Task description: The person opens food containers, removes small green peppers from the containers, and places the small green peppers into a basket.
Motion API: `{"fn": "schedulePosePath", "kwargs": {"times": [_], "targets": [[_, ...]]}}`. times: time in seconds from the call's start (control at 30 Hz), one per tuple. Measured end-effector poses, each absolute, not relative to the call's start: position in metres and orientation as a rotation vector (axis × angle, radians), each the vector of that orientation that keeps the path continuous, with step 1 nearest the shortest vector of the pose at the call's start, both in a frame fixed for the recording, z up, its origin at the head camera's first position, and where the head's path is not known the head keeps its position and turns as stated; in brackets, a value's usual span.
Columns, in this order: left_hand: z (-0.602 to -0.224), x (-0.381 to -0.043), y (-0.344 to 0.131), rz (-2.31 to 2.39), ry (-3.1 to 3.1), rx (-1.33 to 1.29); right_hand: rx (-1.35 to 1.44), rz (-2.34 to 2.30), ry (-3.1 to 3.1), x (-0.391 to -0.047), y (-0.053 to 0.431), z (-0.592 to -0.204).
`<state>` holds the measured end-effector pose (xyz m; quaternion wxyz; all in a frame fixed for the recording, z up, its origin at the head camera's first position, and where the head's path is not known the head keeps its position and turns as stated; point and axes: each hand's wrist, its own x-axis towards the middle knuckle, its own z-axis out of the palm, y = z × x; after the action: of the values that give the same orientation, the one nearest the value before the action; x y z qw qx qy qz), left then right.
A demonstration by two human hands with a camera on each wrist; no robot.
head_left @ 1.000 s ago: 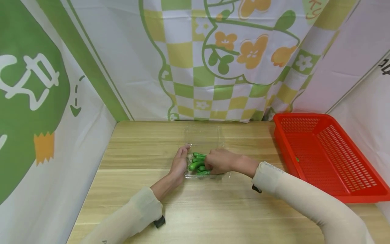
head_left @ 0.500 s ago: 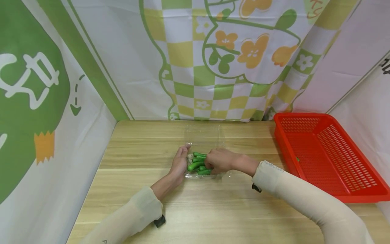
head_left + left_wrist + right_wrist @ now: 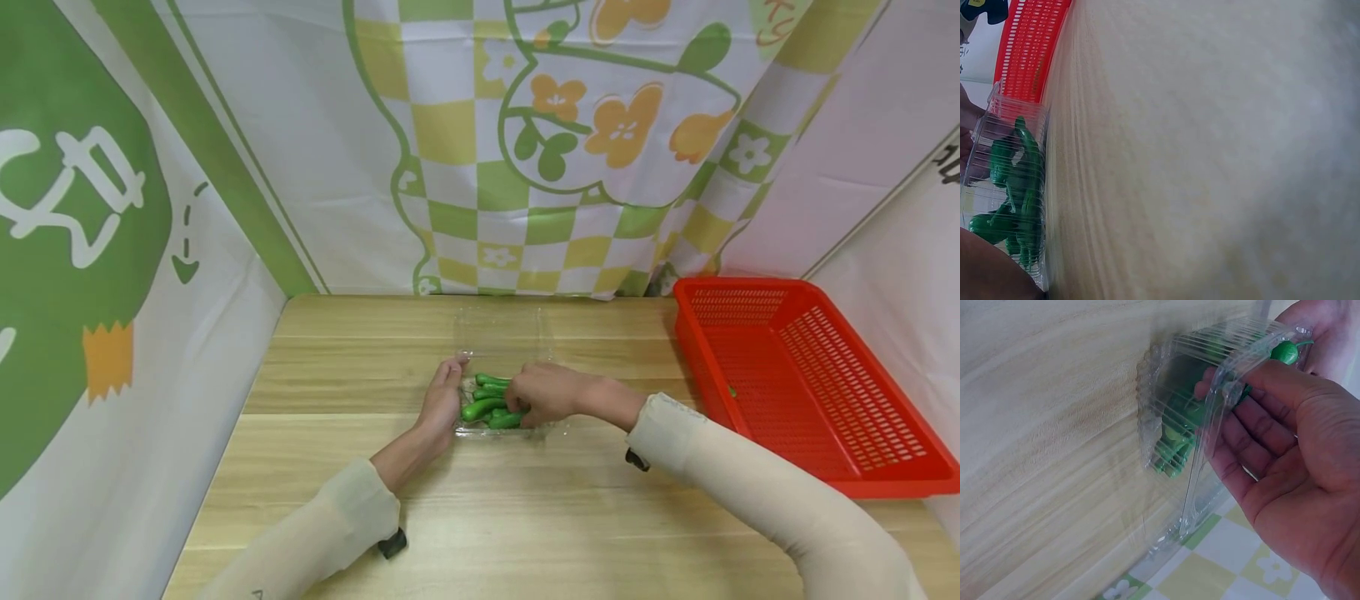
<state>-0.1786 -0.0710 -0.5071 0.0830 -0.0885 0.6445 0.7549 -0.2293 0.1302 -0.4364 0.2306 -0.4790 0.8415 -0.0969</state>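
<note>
A clear plastic clamshell box (image 3: pixel 501 329) lies on the table with its lid folded back towards the curtain. Several glossy green peppers (image 3: pixel 482 409) fill its bottom half, side by side. My left hand (image 3: pixel 437 408) holds the left side of the box at the rim; its grip is partly hidden. Over the right half of the box, my right hand (image 3: pixel 546 392) reaches in from above. In the right wrist view its fingers (image 3: pixel 1260 428) extend loosely among the peppers (image 3: pixel 1179 425), touching them, and the palm is bare. The box wall partly covers the fingertips.
A red perforated plastic basket (image 3: pixel 810 392) stands at the right of the table, with a small green piece (image 3: pixel 732 392) inside near its left wall. Behind the wooden table (image 3: pixel 480 517) hangs a patterned curtain (image 3: pixel 510 208). White and green cloth walls enclose the sides.
My right hand has shifted slightly, its fingers loosening and lifting a little over the peppers. A few peppers have moved slightly inside the box. My left hand stays in place.
</note>
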Motion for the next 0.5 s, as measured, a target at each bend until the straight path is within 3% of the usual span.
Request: {"fn": "schedulePosePath", "kwargs": {"times": [0.5], "targets": [[-0.507,-0.178,-0.073,2.224,1.922,-0.242,-1.401,-0.345,2.337,-0.229,0.142,-0.422]]}}
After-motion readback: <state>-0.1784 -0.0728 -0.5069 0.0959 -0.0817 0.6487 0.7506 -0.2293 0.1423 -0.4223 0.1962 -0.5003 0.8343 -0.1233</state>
